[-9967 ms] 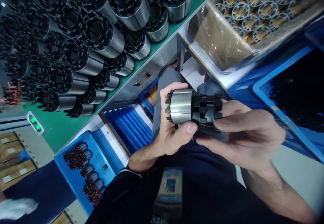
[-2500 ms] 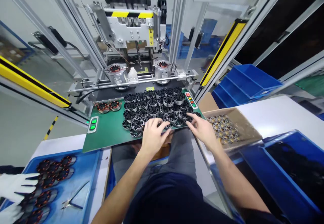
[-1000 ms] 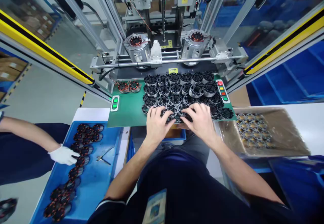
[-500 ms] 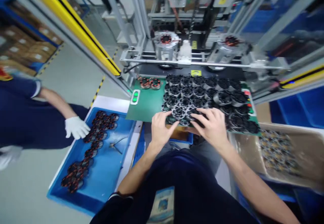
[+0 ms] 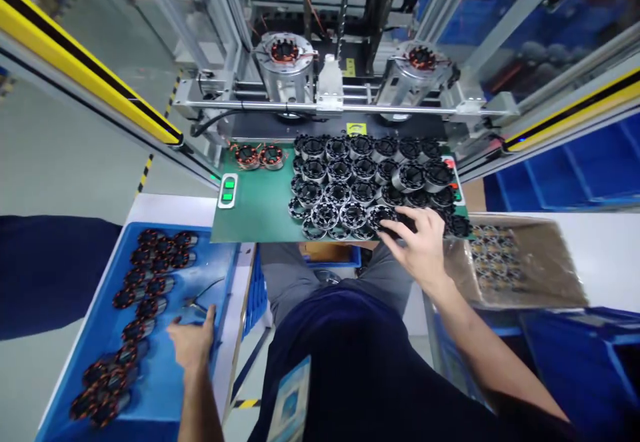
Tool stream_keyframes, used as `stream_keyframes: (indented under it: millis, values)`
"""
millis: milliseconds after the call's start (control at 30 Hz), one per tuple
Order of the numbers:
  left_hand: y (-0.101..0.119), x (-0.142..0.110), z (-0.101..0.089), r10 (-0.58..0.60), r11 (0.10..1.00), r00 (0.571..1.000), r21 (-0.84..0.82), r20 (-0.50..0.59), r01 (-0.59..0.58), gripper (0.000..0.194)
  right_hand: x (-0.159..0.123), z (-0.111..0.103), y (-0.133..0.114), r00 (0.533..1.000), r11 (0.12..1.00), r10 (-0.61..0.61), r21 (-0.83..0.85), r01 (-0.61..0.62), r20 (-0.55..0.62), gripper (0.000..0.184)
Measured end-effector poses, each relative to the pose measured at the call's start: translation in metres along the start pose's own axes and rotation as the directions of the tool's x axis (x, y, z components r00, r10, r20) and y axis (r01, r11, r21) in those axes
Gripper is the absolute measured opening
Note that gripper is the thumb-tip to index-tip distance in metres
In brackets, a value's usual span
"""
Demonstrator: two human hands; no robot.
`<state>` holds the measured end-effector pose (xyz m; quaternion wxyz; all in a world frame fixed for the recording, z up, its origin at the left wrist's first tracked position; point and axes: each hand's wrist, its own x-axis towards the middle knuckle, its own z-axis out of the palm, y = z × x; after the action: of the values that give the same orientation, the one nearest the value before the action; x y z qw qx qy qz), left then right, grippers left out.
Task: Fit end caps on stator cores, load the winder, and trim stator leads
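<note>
Several black-and-silver stator cores (image 5: 350, 189) stand packed on the green work surface (image 5: 255, 209) before the machine. My right hand (image 5: 420, 245) rests at the group's near right edge, fingers curled onto one black core (image 5: 387, 219). My left hand (image 5: 193, 342) lies in the blue tray (image 5: 165, 375) at the left, fingers spread, holding nothing. It is close to small metal pliers (image 5: 200, 299) and a row of copper-wound stators (image 5: 135, 295).
A winding machine with two round fixtures (image 5: 285, 62) (image 5: 417, 72) stands behind the green surface. A carton of ring-shaped laminations (image 5: 510, 262) sits at the right, blue bins (image 5: 575, 169) beyond. Another person's dark sleeve (image 5: 45, 269) is at the left. Green buttons (image 5: 228, 190) sit beside two wound stators (image 5: 260, 157).
My left hand has left the cores and dropped into the blue tray at the left. The gloved hand of the person beside me has withdrawn from that tray. My right hand stays on the cores.
</note>
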<state>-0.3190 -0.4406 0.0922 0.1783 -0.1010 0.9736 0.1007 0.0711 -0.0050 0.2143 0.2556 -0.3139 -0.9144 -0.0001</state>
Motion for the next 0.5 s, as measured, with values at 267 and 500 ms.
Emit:
stream_keyframes:
  millis: [267,500]
  values:
    - [0.004,0.022,0.005,-0.123,0.989,0.986,0.096,0.116,0.112,0.057,0.016,-0.006,-0.006,0.999,0.999,-0.004,0.047,0.002,0.047,0.019]
    - [0.019,0.029,0.010,-0.095,0.995,0.995,0.024,0.029,0.094,0.048,0.010,0.008,-0.011,0.999,0.991,0.027,0.132,-0.029,0.018,0.032]
